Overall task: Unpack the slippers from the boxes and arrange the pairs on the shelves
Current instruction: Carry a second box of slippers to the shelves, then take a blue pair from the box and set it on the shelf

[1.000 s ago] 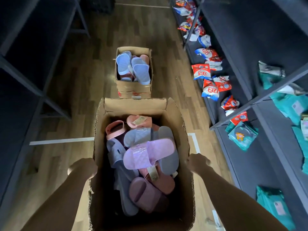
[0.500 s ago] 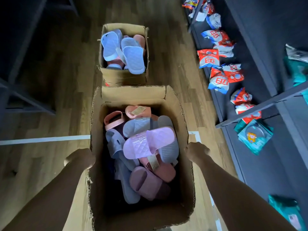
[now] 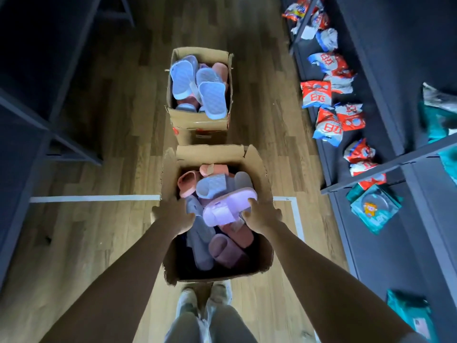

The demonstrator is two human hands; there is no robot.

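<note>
— Well, what fills most of the view?
— Wood floor (image 3: 99,169), an aisle between dark shelves: the left shelves (image 3: 24,115) in shadow, the right shelves (image 3: 371,175) bearing red-and-white packets (image 3: 316,94) and teal packs (image 3: 373,214).
— And the boxes?
— Two, open, in a row on the floor. The near box (image 3: 259,172) stands just ahead of the person's shoes (image 3: 188,298). The far box (image 3: 197,125) sits close beyond it, with pale blue slippers (image 3: 212,97) heaped above its rim.
— Where is the slipper being handled?
— The lilac slipper (image 3: 227,206) lies crosswise on top of the pile in the near box, strap up, above pink, grey and mauve ones.
— The right hand?
— The right hand (image 3: 263,215) is at the slipper's right end. One fingertip (image 3: 252,201) curls over the top of that end and another comes in beneath, so the fingers grip it.
— The left hand?
— The left hand (image 3: 173,216) reaches over the box's left wall, back upward, just beside the slipper's left end and over a grey slipper (image 3: 191,207). Its fingers point down into the box and are hidden; whether they hold anything I cannot tell.
</note>
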